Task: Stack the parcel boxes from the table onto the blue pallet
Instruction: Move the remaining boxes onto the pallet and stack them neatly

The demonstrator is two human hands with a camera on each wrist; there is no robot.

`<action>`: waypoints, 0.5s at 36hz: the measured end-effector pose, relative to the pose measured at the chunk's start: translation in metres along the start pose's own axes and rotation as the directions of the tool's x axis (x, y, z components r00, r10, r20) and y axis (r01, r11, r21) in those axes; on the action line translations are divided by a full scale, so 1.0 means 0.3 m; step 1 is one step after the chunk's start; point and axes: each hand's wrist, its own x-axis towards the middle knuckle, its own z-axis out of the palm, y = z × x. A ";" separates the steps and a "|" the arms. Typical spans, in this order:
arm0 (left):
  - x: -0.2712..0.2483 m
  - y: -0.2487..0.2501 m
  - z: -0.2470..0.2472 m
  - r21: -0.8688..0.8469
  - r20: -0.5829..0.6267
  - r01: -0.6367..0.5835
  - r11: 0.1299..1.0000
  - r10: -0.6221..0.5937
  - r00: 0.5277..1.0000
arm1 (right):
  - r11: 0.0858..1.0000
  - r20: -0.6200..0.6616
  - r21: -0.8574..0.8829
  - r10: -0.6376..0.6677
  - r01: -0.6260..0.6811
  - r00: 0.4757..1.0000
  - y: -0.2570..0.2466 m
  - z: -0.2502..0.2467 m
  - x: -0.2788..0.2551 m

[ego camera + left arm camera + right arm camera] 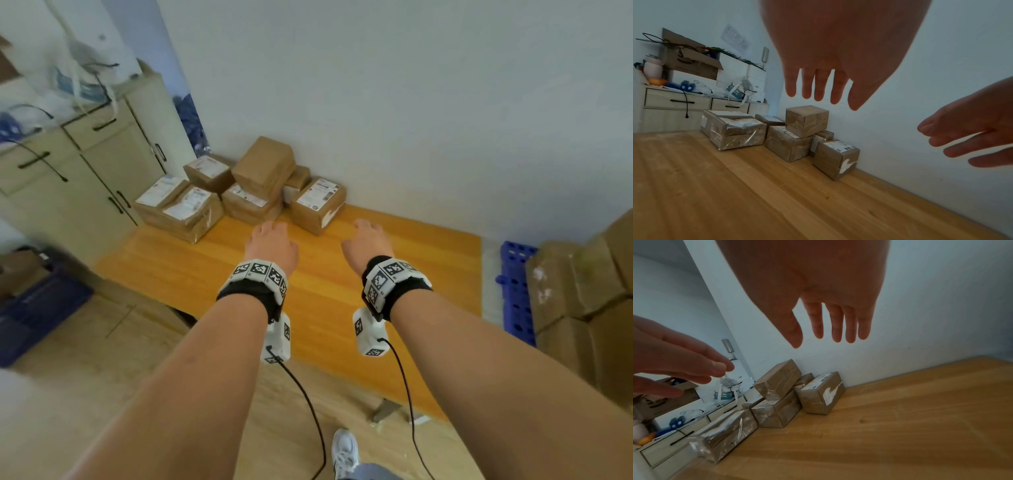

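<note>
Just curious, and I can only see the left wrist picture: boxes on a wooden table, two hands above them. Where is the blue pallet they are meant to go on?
Observer: The head view shows the blue pallet low down, past the right end of the table.
Visitor: Is anything on it?
Observer: Brown boxes are already piled there, seemingly on it; their base is hidden.
Visitor: Do the hands wear anything?
Observer: Behind the left hand and the right hand, each wrist carries a black band with checkered markers and a cable.
</note>
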 end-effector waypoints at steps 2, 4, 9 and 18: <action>0.060 0.007 0.008 -0.004 0.019 0.017 1.000 -0.017 1.000 | 1.000 0.007 0.005 -0.009 0.009 1.000 -0.010 -0.003 0.068; 0.117 0.009 0.019 -0.011 0.023 0.021 1.000 -0.021 1.000 | 1.000 0.010 0.007 -0.018 0.018 1.000 -0.021 -0.003 0.134; 0.231 0.003 0.062 -0.046 0.049 0.051 0.998 -0.049 0.998 | 0.999 0.029 0.032 -0.005 0.004 1.000 -0.041 0.033 0.263; 0.498 -0.035 0.153 -0.140 0.160 0.089 0.986 -0.067 0.985 | 0.985 0.099 0.131 0.096 -0.109 0.990 -0.071 0.134 0.482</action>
